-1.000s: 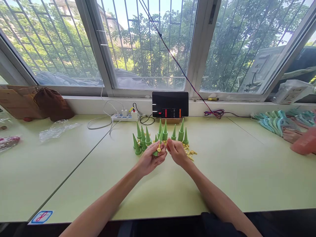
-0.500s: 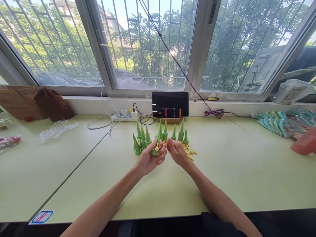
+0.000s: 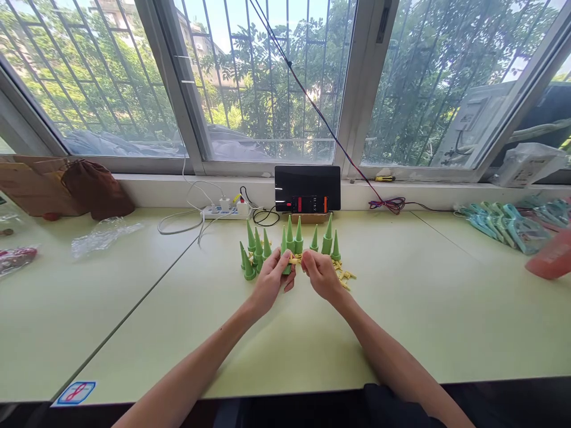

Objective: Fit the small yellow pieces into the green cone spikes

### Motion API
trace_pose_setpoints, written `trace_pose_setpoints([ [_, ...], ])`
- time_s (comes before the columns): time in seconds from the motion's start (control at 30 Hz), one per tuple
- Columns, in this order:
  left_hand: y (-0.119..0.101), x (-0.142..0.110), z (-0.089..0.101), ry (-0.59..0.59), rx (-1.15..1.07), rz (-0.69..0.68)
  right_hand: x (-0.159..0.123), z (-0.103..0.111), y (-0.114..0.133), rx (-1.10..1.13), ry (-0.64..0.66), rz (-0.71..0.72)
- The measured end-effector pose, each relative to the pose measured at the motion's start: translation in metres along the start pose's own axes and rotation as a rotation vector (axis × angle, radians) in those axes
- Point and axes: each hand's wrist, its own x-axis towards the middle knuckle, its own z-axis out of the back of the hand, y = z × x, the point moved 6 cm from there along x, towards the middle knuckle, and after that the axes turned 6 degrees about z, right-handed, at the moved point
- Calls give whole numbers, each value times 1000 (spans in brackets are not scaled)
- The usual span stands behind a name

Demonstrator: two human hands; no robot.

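Note:
My left hand [image 3: 270, 277] is closed around a green pointed cone [image 3: 284, 242] with a wider base, held upright above the table. A small yellow peg-like piece [image 3: 293, 260] sticks out from the cone's side toward the right, by my left thumb. Close by on the right, my right hand [image 3: 320, 272] has its fingers curled in a pinch; whatever lies in them is hidden. Several green cones [image 3: 258, 245] stand to the left, and others [image 3: 328, 238] stand behind my hands. Small yellow pieces [image 3: 344, 277] lie scattered beside my right hand.
At the back, a dark tablet [image 3: 307, 178] leans behind a phone-like timer display [image 3: 310, 204]. A white power strip [image 3: 225, 210] with cables sits left of it. Pale hangers [image 3: 504, 223] and a red object [image 3: 551, 255] lie far right, a brown bag [image 3: 96, 187] far left.
The green cone in my left hand has turned, so its yellow piece now points right instead of toward me. My right hand has barely moved.

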Motion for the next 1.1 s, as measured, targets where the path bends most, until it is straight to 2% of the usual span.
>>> trace_pose_setpoints([
  [0.13, -4, -1, 0, -55, 161, -92, -1, -3, 0, -50, 44, 32],
  [0.27, -5, -3, -2, -53, 268, -138, -1, -5, 0, -48, 62, 40],
  [0.67, -3, -3, 0, -32, 387, -190, -1, -5, -3, -80, 43, 55],
  [1.1, 0, -2, 4, -45, 526, -292, 0, -4, -2, -76, 70, 3],
])
